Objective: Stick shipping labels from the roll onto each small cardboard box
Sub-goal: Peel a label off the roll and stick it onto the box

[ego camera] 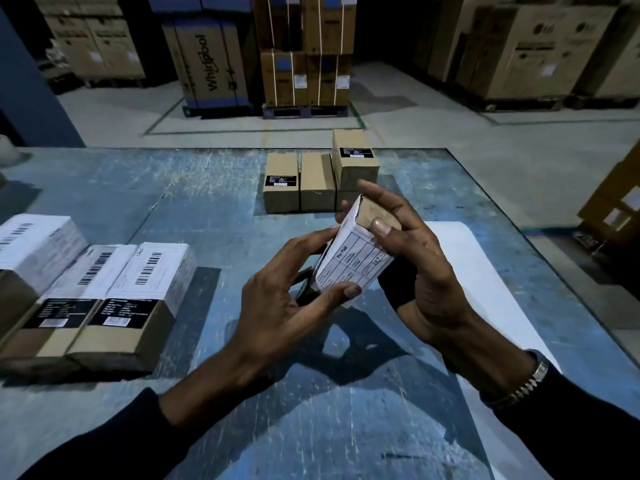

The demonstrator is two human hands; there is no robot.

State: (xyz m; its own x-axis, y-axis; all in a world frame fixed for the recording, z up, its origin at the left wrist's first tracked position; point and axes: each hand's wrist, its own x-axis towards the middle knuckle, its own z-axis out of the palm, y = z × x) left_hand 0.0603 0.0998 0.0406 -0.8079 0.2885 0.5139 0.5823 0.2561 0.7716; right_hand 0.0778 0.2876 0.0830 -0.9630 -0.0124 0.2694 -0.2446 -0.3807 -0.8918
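Above the middle of the blue table (214,209), both hands hold a small cardboard box (375,213), tilted. A white shipping label (351,259) printed "Pre Paid" covers its upper face. My left hand (284,306) grips the box's near end, thumb on the label's lower edge. My right hand (412,251) holds the far end, thumb pressing on the bare cardboard end face. Three boxes with white barcode labels (104,292) lie at the left. A group of plain brown boxes (315,181) with small black stickers stands at the far middle. A white strip of label backing (485,271) lies to the right.
Beyond the table's far edge lies a concrete floor with large appliance cartons on pallets (304,53). More big cartons (530,46) stand at the back right. A brown carton (616,199) sits on the floor off the table's right edge.
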